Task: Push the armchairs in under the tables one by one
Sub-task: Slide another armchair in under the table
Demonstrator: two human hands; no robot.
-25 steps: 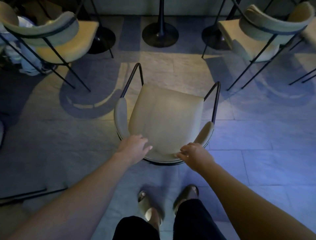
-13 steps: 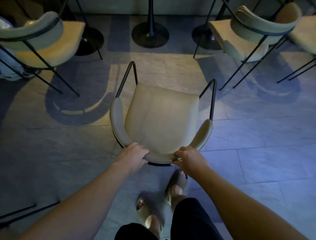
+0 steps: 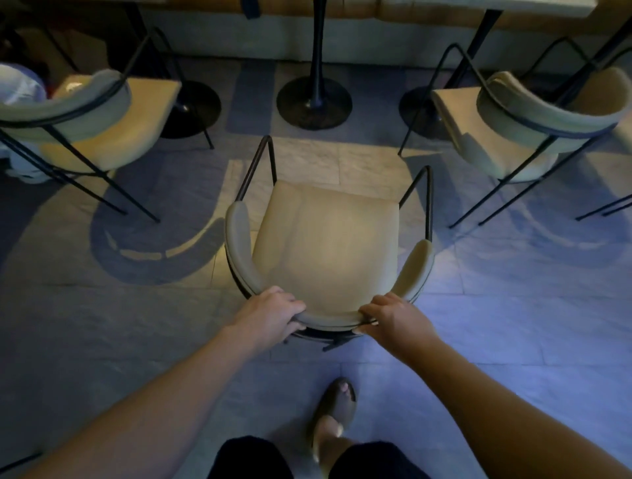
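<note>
Hands gripping middle armchair for the push

Armchair (image 3: 325,253) is sitting at frame centre on the tiled floor (image 3: 513,324), its open front facing the top of the frame, where a pedestal base (image 3: 314,102) is standing. Only a thin strip of counter (image 3: 478,3) is showing along the upper edge, so the chair is lying well short of it and not yet tucked in.

Both hands are closing on the curved backrest at the chair's near edge. Left hand (image 3: 270,316) is wrapping the rail left of centre, fingers curled over the top and thumb below. Right hand (image 3: 393,318) is doing the same right of centre, pinching the padded rim.

Two more armchairs are standing at upper left (image 3: 102,116) and upper right (image 3: 533,119), each angled and partly out. One foot (image 3: 337,403) is stepping forward at lower centre.

Judging by this, the push of the middle chair is just starting. Next move is calling for a straight, even shove toward the pedestal, keeping the metal arms clear of the neighbours' legs.
</note>
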